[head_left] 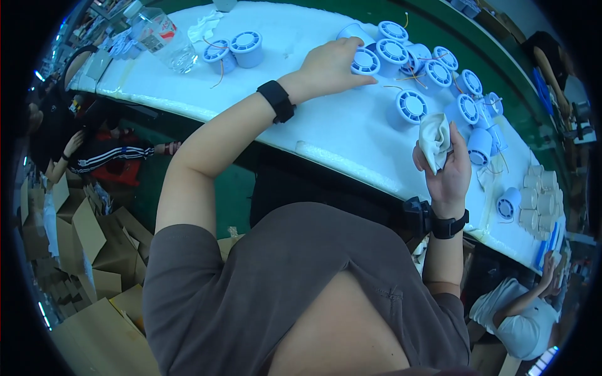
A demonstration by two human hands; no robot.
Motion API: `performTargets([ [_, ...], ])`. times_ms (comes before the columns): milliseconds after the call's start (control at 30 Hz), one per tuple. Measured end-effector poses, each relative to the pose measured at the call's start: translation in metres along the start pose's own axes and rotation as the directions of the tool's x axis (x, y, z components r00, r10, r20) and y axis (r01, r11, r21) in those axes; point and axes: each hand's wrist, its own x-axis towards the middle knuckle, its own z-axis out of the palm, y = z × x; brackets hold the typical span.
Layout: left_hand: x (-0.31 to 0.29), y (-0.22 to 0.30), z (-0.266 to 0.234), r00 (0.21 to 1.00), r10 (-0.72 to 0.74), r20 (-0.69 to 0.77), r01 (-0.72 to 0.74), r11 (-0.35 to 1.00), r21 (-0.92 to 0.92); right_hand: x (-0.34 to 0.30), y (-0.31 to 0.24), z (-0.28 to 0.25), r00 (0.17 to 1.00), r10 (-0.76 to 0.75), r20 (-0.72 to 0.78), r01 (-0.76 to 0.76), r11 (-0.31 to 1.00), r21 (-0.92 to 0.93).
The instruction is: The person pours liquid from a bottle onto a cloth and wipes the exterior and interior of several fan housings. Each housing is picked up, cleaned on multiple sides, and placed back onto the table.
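Note:
My left hand (332,67) reaches to the far middle of the table, thumb and fingers closed around a pale blue cup-shaped housing (365,61) with a slotted round top. Bunched in my right hand (453,172) is a whitish cloth (434,143), held above the table's near edge. Just beyond the cloth stands another slotted housing (411,108). Several more of these housings (437,74) crowd together to the right of my left hand, some upright and some lying on their sides, with thin red and yellow wires coming out.
Two housings (246,45) stand left of my left arm, near a clear plastic bottle (164,39) and a crumpled white tissue (204,26). Stacked cream cups (539,197) fill the table's right end. Cardboard boxes (94,244) lie on the floor at left. Other people sit at both sides.

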Motion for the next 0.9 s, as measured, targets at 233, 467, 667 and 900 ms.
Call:
performTargets([
  [233,-0.049,0.011,-0.038,1.0,0.024,-0.006,-0.024,0.985,-0.171,0.01,-0.006,0.015,0.981,-0.061,-0.183,0.036,0.989,-0.14],
  [467,-0.1,0.012,-0.031,0.99,-0.104,-0.1,0.064,0.94,-0.336,0.049,0.021,0.07,0.814,-0.243,0.527,0.578,0.256,-0.775],
  [667,-0.111,0.008,-0.016,0.959,-0.219,-0.18,0.113,0.877,-0.467,0.063,0.034,0.095,0.507,-0.093,0.857,0.825,-0.235,-0.514],
  [900,-0.112,0.003,-0.003,0.948,-0.258,-0.185,0.107,0.808,-0.579,0.081,0.045,0.093,0.509,0.101,0.855,0.861,-0.067,-0.505],
])
